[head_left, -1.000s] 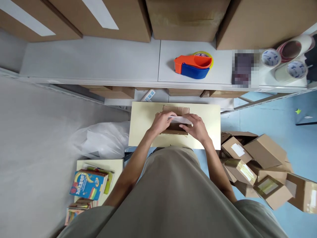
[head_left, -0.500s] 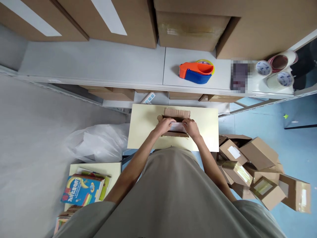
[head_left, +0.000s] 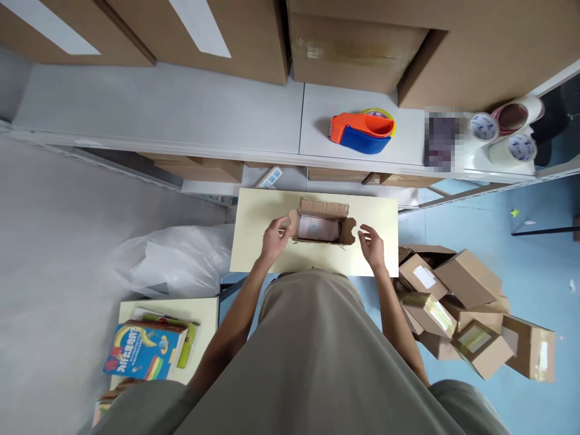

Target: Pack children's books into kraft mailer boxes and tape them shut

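Observation:
On the pale yellow table (head_left: 247, 241) sits a small cardboard box (head_left: 324, 208) with its top flaps spread apart. Inside it lies something flat and whitish (head_left: 317, 228), whose kind I cannot make out. My left hand (head_left: 274, 240) is at the box's left end flap, fingers apart and curved; whether it touches the flap I cannot tell. Just off the right end flap, my right hand (head_left: 372, 246) hovers with its fingers parted and holds nothing.
A shelf ahead carries an orange and blue tape dispenser (head_left: 362, 132), tape rolls (head_left: 484, 127) and big cartons (head_left: 344, 54). Cardboard boxes (head_left: 469, 278) pile up on the floor at right. Books (head_left: 145, 350) and a white plastic bag (head_left: 174, 260) are at left.
Both hands have drawn outward from the middle of the box, left hand to the left, right hand to the right. The box's end flaps and its inside now show.

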A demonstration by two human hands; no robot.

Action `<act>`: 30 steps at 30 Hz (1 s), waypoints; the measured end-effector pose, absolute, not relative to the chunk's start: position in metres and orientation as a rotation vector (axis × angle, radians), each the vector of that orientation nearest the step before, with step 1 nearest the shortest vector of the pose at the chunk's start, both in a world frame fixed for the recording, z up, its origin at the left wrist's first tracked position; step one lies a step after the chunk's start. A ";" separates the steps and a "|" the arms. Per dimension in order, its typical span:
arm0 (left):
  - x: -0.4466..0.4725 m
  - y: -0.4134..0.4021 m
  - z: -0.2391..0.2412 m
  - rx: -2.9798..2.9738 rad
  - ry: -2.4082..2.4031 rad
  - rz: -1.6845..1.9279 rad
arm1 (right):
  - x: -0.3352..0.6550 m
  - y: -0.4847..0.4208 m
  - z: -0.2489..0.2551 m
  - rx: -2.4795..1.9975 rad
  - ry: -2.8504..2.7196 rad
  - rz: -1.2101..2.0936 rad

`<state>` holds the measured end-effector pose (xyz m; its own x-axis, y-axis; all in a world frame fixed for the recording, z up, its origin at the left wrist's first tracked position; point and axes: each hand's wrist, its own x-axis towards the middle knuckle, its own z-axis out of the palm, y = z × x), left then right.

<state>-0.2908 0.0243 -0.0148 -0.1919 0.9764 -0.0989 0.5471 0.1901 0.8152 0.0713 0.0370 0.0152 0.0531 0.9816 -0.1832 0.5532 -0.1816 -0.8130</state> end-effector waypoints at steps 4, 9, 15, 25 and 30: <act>-0.277 0.018 -0.013 1.494 1.640 0.860 | 0.055 0.033 0.019 -1.618 -1.568 1.253; -0.265 0.020 -0.015 1.627 1.508 0.658 | 0.042 0.038 0.003 -1.493 -1.873 1.317; -0.264 0.036 -0.036 1.577 1.721 0.649 | 0.037 0.051 -0.027 -1.714 -1.797 1.135; -0.264 0.076 -0.041 1.831 1.588 0.654 | 0.030 0.069 -0.059 -1.826 -1.686 0.878; -0.263 0.066 -0.041 1.803 1.576 0.670 | 0.041 0.064 -0.055 -1.607 -1.710 1.106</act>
